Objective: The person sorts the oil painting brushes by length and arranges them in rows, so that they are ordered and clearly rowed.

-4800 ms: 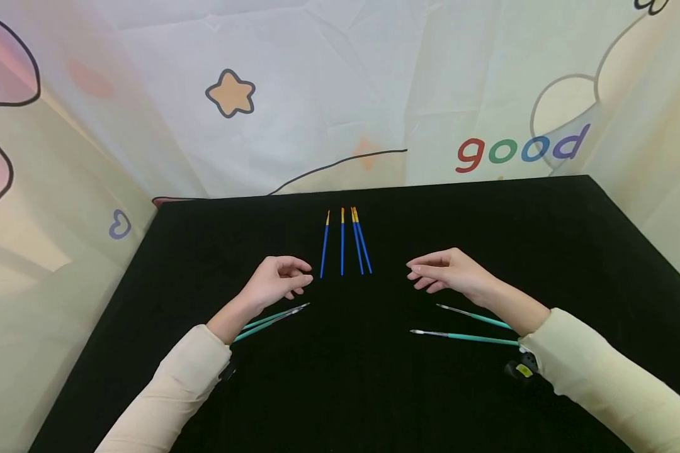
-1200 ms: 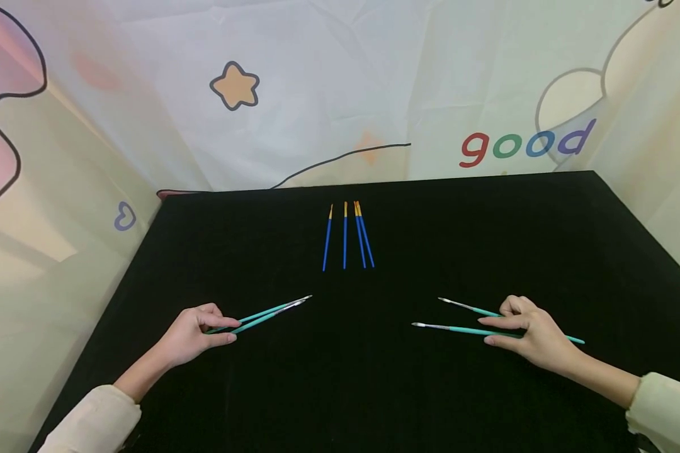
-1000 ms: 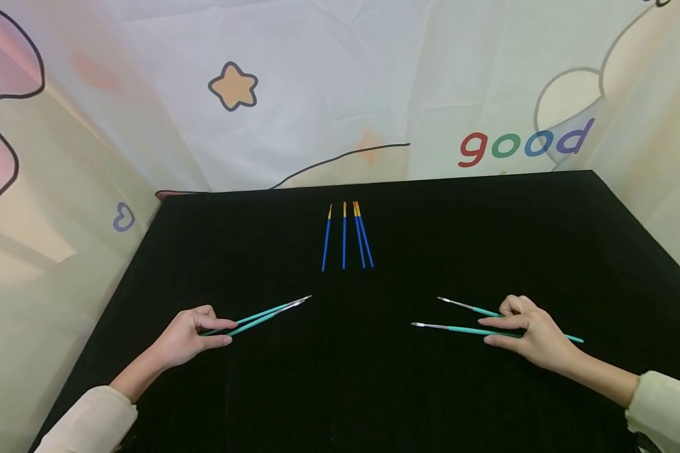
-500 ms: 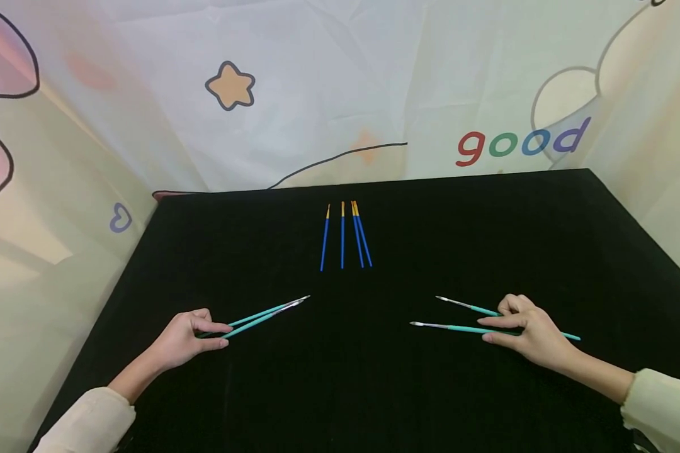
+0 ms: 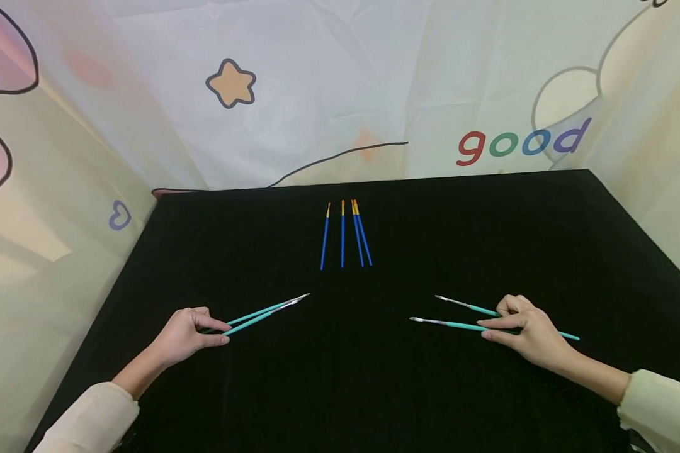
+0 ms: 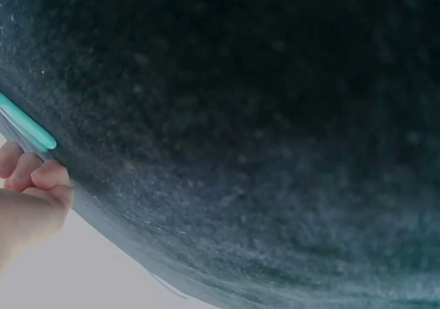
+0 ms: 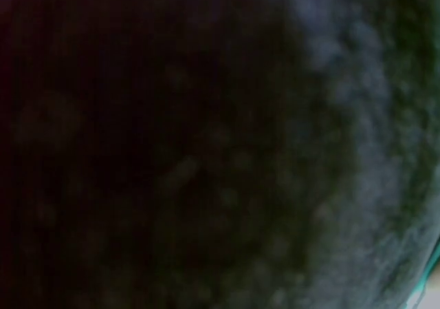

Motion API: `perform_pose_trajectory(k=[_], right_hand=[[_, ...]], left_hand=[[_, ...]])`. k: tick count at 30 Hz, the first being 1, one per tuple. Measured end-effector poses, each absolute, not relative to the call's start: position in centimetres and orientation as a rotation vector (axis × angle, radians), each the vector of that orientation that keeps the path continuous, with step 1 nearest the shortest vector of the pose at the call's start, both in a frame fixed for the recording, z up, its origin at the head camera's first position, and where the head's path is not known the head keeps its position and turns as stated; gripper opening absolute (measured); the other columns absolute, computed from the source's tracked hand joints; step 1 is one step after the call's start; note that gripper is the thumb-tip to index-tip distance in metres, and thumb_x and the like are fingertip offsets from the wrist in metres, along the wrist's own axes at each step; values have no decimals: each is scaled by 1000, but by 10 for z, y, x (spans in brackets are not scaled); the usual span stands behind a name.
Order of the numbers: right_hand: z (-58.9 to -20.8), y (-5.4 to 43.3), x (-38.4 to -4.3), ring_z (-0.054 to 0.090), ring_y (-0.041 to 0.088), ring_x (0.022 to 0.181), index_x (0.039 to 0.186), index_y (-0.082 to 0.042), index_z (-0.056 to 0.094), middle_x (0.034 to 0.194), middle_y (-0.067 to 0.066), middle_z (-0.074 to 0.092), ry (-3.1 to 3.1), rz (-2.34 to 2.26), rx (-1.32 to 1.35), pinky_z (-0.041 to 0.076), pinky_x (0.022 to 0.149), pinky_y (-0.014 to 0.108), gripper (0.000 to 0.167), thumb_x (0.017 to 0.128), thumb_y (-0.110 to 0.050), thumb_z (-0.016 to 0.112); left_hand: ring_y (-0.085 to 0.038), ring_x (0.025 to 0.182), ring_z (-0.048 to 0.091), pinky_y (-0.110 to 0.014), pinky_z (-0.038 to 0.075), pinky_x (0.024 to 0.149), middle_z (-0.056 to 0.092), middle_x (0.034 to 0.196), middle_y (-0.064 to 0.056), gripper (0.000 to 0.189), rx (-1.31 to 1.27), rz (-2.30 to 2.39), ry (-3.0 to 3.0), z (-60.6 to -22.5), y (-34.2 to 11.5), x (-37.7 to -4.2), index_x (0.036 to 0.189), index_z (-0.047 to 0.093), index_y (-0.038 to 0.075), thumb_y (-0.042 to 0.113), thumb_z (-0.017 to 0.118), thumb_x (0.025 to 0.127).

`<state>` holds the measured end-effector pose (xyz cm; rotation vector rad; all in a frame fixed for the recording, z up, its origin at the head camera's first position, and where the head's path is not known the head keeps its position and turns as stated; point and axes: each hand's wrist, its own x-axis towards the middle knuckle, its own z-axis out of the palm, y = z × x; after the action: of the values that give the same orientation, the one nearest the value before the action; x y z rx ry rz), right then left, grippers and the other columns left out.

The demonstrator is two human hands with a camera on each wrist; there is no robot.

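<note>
At the left of the head view, my left hand [image 5: 181, 340] pinches the nearer teal paintbrush [image 5: 249, 323] between thumb and index finger. A second teal paintbrush [image 5: 252, 315] lies alongside, its bristle end meeting the first one's. On the right, my right hand [image 5: 535, 336] has thumb and index finger around another teal paintbrush [image 5: 461, 325], its handle end hidden by the hand. Behind that one, a further teal paintbrush [image 5: 481, 309] passes beneath the curled fingers. Teal handle ends [image 6: 34, 131] show beyond the left fingers in the left wrist view; the right wrist view catches only a teal sliver.
Several blue paintbrushes with yellow-orange heads, such as the upright one [image 5: 342, 242], lie in a row toward the back of the black-covered table [image 5: 340, 390]. A printed cloth backdrop [image 5: 328, 82] stands behind the table and along its sides.
Both hands have come down and outward from above the table's middle to the teal paintbrushes. Over the last half second the right nearer paintbrush's tip has risen slightly. The blue paintbrushes stay put.
</note>
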<state>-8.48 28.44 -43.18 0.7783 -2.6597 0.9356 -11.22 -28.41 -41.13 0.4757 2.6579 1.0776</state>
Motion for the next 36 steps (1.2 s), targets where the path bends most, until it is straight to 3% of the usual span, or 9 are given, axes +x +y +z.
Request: perform_pose_trajectory(k=[11,24,36], right_hand=[[-433,280,-83,33,1,71,82,-11,74,76,-12,34,-2615,949,737,30,57,17,19,65,-3,78],[-429,279,-84,34,1,71,81,-10,74,74,-11,34,-2591,960,735,31,57,17,19,65,-1,77],[-430,277,-83,35,2,70,81,-11,74,74,-10,37,-2603,978,710,31,57,18,17,66,-3,78]], left_hand=[[-8,57,36,-23,35,52,42,63,4,3,530,1026,2752,-405,-273,-111,80,73,7,8,72,77],[-9,59,35,-24,32,53,37,63,5,4,551,1079,2742,-405,-269,-112,81,69,7,10,70,79],[-11,61,38,-24,34,54,47,68,3,6,473,1094,2768,-403,-267,-109,81,68,6,12,69,81]])
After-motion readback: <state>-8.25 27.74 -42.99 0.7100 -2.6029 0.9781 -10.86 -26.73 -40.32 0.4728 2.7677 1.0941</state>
